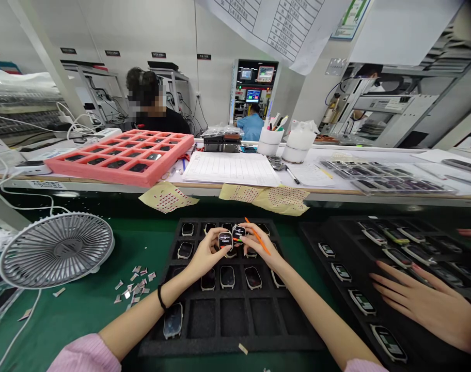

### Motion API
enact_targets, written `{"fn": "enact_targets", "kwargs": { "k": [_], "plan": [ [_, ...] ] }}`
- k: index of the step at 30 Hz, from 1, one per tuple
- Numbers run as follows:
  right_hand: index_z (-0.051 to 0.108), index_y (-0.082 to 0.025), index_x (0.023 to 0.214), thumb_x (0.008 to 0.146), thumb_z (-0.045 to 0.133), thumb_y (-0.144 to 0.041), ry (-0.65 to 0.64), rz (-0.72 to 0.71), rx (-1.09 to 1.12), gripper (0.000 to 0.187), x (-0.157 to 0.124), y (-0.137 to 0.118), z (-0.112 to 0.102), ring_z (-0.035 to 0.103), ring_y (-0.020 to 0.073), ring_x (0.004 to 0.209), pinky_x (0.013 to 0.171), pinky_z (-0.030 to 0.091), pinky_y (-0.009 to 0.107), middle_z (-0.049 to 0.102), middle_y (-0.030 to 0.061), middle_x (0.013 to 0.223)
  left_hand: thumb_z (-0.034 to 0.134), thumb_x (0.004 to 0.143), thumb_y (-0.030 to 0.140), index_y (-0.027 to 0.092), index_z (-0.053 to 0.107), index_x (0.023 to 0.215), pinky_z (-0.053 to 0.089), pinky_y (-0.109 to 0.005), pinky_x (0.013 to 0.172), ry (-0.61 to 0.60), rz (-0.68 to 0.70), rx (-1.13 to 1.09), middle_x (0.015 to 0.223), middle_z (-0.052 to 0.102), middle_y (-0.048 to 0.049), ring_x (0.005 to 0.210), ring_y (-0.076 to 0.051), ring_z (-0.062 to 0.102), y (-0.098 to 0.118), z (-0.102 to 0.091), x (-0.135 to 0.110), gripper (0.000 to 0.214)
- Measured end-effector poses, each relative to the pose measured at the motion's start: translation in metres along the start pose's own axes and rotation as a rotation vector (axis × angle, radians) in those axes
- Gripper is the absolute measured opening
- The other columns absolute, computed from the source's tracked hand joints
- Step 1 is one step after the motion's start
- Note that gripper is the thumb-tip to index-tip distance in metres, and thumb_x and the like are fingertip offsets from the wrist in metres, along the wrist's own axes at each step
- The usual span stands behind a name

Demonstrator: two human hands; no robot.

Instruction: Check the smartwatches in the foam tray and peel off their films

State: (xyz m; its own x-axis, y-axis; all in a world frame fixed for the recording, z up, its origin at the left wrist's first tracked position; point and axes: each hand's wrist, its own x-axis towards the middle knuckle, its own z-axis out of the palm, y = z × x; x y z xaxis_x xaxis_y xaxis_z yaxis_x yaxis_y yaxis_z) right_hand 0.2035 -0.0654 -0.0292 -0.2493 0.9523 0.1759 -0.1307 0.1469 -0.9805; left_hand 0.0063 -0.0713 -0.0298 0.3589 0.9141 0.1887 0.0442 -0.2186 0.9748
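My left hand pinches a small square smartwatch body with a lit screen. My right hand holds a second smartwatch body close beside it, and a thin orange stick lies between its fingers. The two watches are apart by a narrow gap. Both hands hover over a black foam tray whose compartments hold several more watch bodies. One loose watch body sits in a compartment under my left wrist.
To the right, a co-worker's hand rests on a second black tray of watches. On the left stand a grey desk fan and scattered paper scraps. Beyond lie a shelf edge, a pink foam tray, papers and a seated person.
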Motion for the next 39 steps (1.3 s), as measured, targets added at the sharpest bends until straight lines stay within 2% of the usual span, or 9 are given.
{"fn": "enact_targets", "kwargs": {
  "k": [8, 12, 17, 23, 30, 34, 39],
  "plan": [
    [0.051, -0.025, 0.11, 0.077, 0.07, -0.034, -0.025, -0.034, -0.02, 0.039, 0.0015, 0.0044, -0.0001, 0.067, 0.0169, 0.071, 0.05, 0.051, 0.024, 0.062, 0.0061, 0.101, 0.056, 0.085, 0.043, 0.017, 0.052, 0.11, 0.049, -0.025, 0.066, 0.029, -0.03, -0.112, 0.108, 0.061, -0.0097, 0.092, -0.02, 0.06, 0.0066, -0.0005, 0.0003, 0.036],
    [0.052, -0.025, 0.108, 0.077, 0.069, -0.034, -0.018, -0.026, -0.024, 0.037, 0.0014, 0.0036, 0.0005, 0.067, 0.0163, 0.068, 0.049, 0.051, 0.025, 0.062, 0.0058, 0.101, 0.057, 0.084, 0.043, 0.018, 0.052, 0.11, 0.049, -0.024, 0.064, 0.03, -0.034, -0.134, 0.11, 0.061, -0.0098, 0.092, -0.02, 0.06, 0.0054, -0.001, 0.0008, 0.037],
    [0.055, -0.024, 0.104, 0.078, 0.068, -0.036, 0.032, 0.011, -0.034, 0.032, 0.0004, 0.0003, 0.001, 0.065, 0.0131, 0.059, 0.048, 0.05, 0.025, 0.061, 0.0046, 0.101, 0.063, 0.08, 0.04, 0.018, 0.053, 0.108, 0.051, -0.026, 0.071, 0.041, 0.005, -0.111, 0.108, 0.061, -0.0088, 0.095, -0.02, 0.06, 0.0033, -0.0005, 0.0017, 0.037],
    [0.055, -0.022, 0.099, 0.076, 0.069, -0.036, 0.08, 0.004, -0.045, 0.03, 0.0014, 0.0006, -0.0004, 0.064, 0.0136, 0.056, 0.044, 0.046, 0.023, 0.061, 0.0018, 0.087, 0.057, 0.083, 0.042, 0.018, 0.053, 0.11, 0.051, -0.026, 0.069, 0.042, -0.04, -0.094, 0.107, 0.062, -0.0091, 0.093, -0.02, 0.06, 0.0048, -0.0008, 0.0015, 0.036],
    [0.052, -0.025, 0.108, 0.072, 0.074, -0.033, 0.008, -0.018, -0.054, 0.043, 0.0006, 0.0028, -0.0005, 0.065, 0.0167, 0.072, 0.048, 0.05, 0.024, 0.058, 0.0065, 0.105, 0.066, 0.076, 0.031, 0.018, 0.049, 0.112, 0.05, -0.025, 0.069, 0.056, -0.012, -0.025, 0.114, 0.057, -0.0104, 0.095, -0.02, 0.059, 0.003, -0.0003, 0.0016, 0.042],
    [0.053, -0.024, 0.106, 0.073, 0.072, -0.035, 0.02, -0.02, -0.065, 0.04, 0.001, 0.0035, -0.0007, 0.064, 0.0146, 0.063, 0.046, 0.05, 0.024, 0.059, 0.0055, 0.099, 0.065, 0.077, 0.034, 0.017, 0.051, 0.108, 0.05, -0.024, 0.064, 0.063, -0.021, -0.024, 0.109, 0.058, -0.0098, 0.087, -0.018, 0.059, 0.0038, -0.0005, 0.0018, 0.038],
    [0.058, -0.021, 0.096, 0.077, 0.068, -0.039, 0.087, 0.009, -0.062, 0.028, 0.0009, -0.0004, 0.0005, 0.064, 0.015, 0.055, 0.043, 0.047, 0.024, 0.062, 0.0017, 0.082, 0.061, 0.081, 0.042, 0.016, 0.055, 0.099, 0.049, -0.022, 0.055, 0.055, -0.045, -0.083, 0.088, 0.059, -0.0052, 0.073, -0.015, 0.057, 0.0062, -0.0003, 0.0018, 0.033]
  ]
}}
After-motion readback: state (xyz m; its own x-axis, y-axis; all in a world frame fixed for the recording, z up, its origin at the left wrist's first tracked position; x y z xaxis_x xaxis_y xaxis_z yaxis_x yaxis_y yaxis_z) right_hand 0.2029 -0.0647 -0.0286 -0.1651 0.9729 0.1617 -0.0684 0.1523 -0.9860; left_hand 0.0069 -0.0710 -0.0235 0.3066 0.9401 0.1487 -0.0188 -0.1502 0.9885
